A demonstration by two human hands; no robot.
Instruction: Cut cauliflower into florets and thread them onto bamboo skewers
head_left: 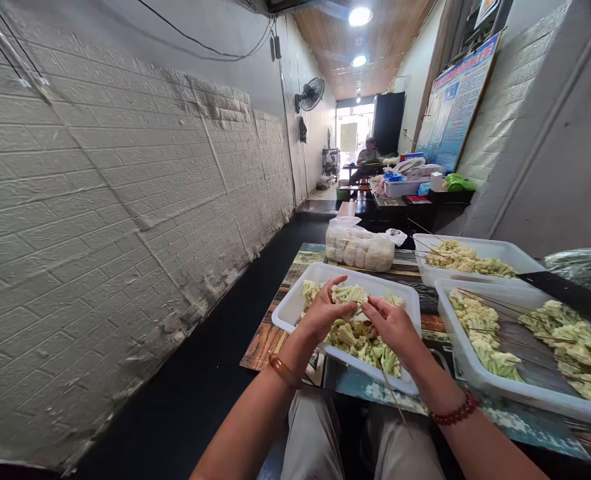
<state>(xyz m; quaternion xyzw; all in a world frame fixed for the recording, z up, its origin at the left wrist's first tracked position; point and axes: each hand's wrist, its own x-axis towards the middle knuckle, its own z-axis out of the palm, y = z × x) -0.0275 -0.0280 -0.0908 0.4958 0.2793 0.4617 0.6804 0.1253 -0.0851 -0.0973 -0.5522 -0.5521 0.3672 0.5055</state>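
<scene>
A white plastic tub [295,297] holding cauliflower florets [342,337] stands on the table before me. Over it, my left hand [324,310] grips a pale green cauliflower floret [351,293] between thumb and fingers. My right hand [392,327] is closed at the same floret's right side, its thumb and fingertips pinched together. Below the right hand, a thin skewer [394,395] slants over the tub's near rim toward my lap; whether that hand holds its upper end is hidden.
Two tubs stand to the right: the nearer tub [450,347] holds skewered cauliflower [480,333], the farther one [425,267] more florets. Behind my tub lies a clear bag of whitish rounded pieces [360,247]. A person [369,152] sits far back; a brick-patterned wall [125,200] runs left.
</scene>
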